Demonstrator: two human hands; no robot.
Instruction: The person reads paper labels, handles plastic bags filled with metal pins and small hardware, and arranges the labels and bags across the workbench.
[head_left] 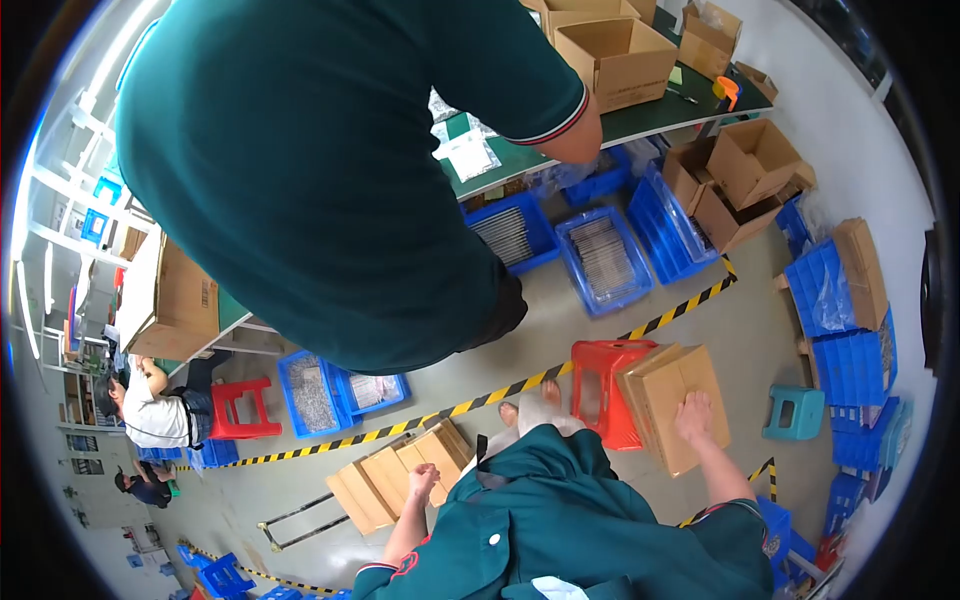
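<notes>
My right hand (694, 418) lies with its fingers spread on the face of a brown cardboard box (676, 375). That box, with another flat carton behind it, leans against a red plastic stool (600, 395). My left hand (424, 482) is closed, near the right part of a row of brown cartons (385, 480) on the floor; whether anything is inside its fingers is too small to make out.
A co-worker in a green shirt (300, 180) stands close ahead at a green table (640, 118) with open boxes. Blue crates (604, 262) line the floor beneath it. A teal stool (794, 412) stands right. Seated people are at far left.
</notes>
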